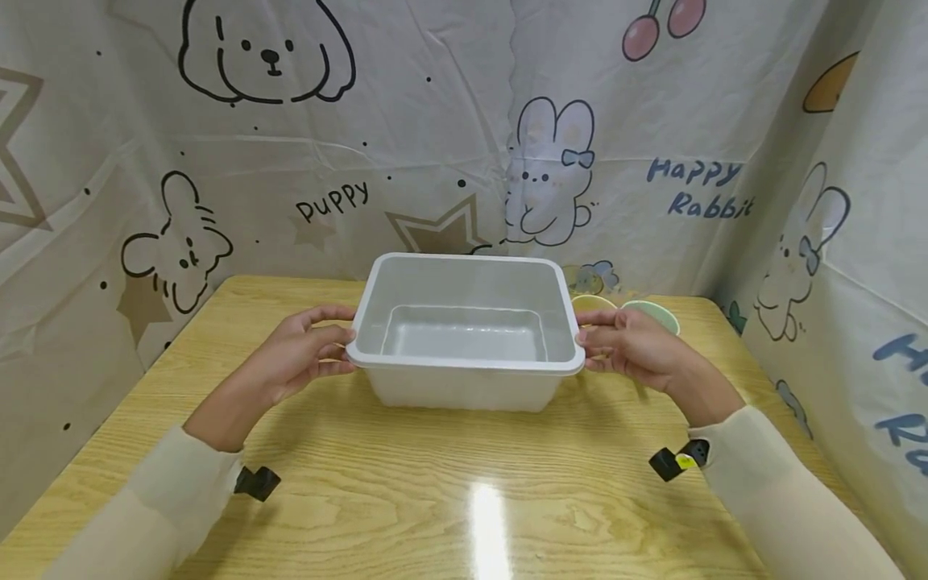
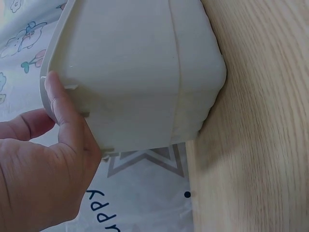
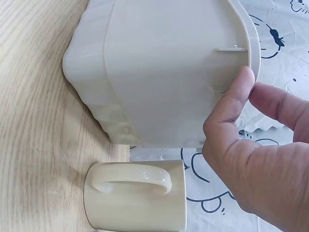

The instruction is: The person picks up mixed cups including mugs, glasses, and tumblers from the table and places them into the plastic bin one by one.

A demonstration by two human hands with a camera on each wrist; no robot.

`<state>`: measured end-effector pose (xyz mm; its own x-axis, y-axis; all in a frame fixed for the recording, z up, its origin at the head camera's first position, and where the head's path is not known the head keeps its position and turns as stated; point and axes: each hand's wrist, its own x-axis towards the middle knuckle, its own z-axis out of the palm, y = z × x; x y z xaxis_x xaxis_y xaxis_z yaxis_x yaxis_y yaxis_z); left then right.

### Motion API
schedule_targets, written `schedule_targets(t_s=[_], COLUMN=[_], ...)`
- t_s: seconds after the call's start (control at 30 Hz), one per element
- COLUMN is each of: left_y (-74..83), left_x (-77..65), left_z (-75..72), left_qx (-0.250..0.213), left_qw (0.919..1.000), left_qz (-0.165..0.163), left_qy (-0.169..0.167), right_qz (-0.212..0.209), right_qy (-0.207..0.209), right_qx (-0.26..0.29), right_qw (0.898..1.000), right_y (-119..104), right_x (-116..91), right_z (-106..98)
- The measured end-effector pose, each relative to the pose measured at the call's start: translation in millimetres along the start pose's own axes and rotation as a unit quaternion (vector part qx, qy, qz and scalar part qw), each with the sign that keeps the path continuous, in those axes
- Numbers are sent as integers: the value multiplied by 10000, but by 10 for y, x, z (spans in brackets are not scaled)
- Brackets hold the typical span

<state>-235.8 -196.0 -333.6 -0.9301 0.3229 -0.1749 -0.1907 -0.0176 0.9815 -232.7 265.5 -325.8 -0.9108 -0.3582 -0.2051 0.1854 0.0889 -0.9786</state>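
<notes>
A white plastic storage bin (image 1: 464, 387) stands in the middle of the wooden table, and no object shows inside it. At its left end, my left hand (image 1: 308, 350) pinches the rim between thumb and fingers. My right hand (image 1: 627, 350) grips the rim at the opposite end in the same way. Both wrist views show the bin's outer wall (image 2: 130, 72), with the fingers curled under its lip. Close behind my right hand is a pale yellow mug (image 3: 140, 203), its handle facing the right wrist camera. A light green cup (image 1: 656, 316) is partly hidden by that hand.
The wooden table (image 1: 406, 499) extends toward me in front of the bin. A printed cloth (image 1: 435, 161) with cartoon animals hangs along the back and sides of the table. Small black cameras (image 1: 257, 483) are strapped at both wrists.
</notes>
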Motion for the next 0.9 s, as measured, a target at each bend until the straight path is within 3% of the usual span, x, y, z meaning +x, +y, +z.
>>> schedule_targets(t_s=[0.9], left_y=[-50], left_x=[-237], left_z=[47], left_qx=[326], left_qw=[9993], left_qz=[-24], left_qy=[-169], right_qz=[-132], right_qy=[-158], right_qx=[-65], right_qw=[9998], right_y=[111], right_x=[-273], right_z=[82])
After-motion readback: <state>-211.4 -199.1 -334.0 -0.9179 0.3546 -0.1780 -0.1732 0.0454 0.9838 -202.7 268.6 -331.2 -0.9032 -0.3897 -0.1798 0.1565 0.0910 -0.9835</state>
